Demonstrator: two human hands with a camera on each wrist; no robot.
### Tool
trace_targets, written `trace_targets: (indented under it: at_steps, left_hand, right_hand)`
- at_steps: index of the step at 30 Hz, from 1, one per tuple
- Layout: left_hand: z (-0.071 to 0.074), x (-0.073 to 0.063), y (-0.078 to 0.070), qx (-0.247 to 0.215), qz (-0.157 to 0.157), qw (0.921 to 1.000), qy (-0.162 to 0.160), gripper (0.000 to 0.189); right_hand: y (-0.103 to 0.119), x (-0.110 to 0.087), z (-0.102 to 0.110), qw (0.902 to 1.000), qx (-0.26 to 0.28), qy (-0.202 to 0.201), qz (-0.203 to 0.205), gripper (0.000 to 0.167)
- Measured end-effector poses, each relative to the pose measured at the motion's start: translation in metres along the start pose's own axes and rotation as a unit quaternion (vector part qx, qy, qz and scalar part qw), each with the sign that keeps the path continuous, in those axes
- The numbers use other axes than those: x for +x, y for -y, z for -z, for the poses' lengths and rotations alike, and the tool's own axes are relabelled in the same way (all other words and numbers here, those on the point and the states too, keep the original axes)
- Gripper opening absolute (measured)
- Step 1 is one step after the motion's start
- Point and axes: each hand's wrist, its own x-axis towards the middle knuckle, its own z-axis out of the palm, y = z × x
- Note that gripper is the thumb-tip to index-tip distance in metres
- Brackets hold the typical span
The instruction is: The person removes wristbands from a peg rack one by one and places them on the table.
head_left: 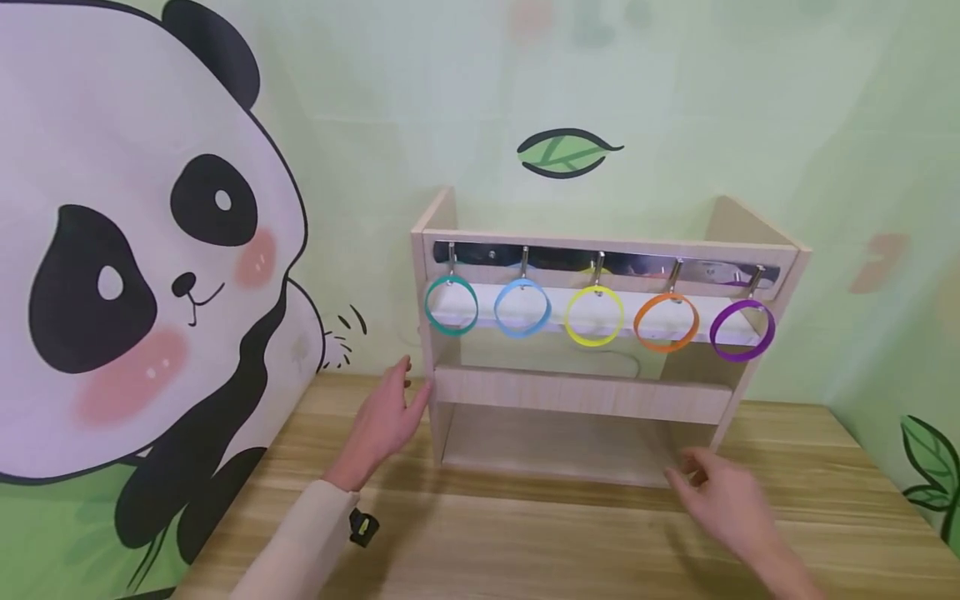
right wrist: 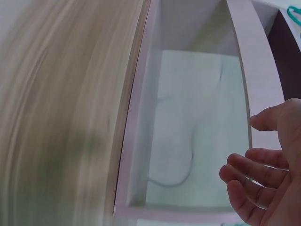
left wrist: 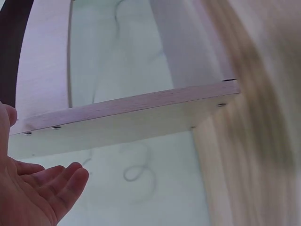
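A pale wooden rack [head_left: 585, 393] stands on the table, with a metal hook strip [head_left: 555, 257] along its upper front. From its hooks hang a teal ring [head_left: 453, 332], a light blue ring [head_left: 519, 334], a yellow ring [head_left: 594, 342], an orange ring [head_left: 666, 347] and a purple ring [head_left: 738, 357]. The left hand [head_left: 382, 421] is beside the rack's left side panel, fingers extended and holding nothing. Near the lower right front corner, the right hand [head_left: 720, 500] has loosely bent fingers and an empty grasp. Both wrist views show the hands [left wrist: 42, 193] [right wrist: 268, 174] beside the rack's boards.
The wood-grain table [head_left: 525, 542] reaches back to a green wall printed with a large panda [head_left: 150, 292] and leaves. A thin cable [head_left: 626, 358] shows behind the rack. Below the left sleeve [head_left: 300, 542] a small black object [head_left: 363, 527] is visible.
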Motion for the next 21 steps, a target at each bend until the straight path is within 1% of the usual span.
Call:
trace_targets:
  at_steps: [5,10,13,16,21]
  left_hand:
    - [0.005,0.015,-0.01,-0.017,-0.01,0.9998,-0.007,0.067]
    - [0.005,0.028,-0.017,-0.032,-0.033,0.9988,-0.019,0.061]
    - [0.004,0.035,-0.02,-0.038,-0.048,0.9978,-0.025,0.054]
    - [0.003,0.04,-0.022,-0.044,-0.062,0.9966,-0.03,0.042]
    - [0.0,0.047,-0.022,-0.053,-0.077,0.995,-0.035,0.029]
  right_hand:
    - [0.018,0.006,-0.003,0.9997,0.022,0.013,-0.005,0.03]
    - [0.031,0.012,-0.005,0.9994,0.03,0.013,0.008,0.027]
    - [0.037,0.016,-0.008,0.9994,0.028,0.002,0.019,0.026]
    - [0.043,0.02,-0.011,0.9991,0.028,-0.008,0.029,0.024]
    - [0.055,0.027,-0.013,0.9983,0.033,-0.016,0.045,0.026]
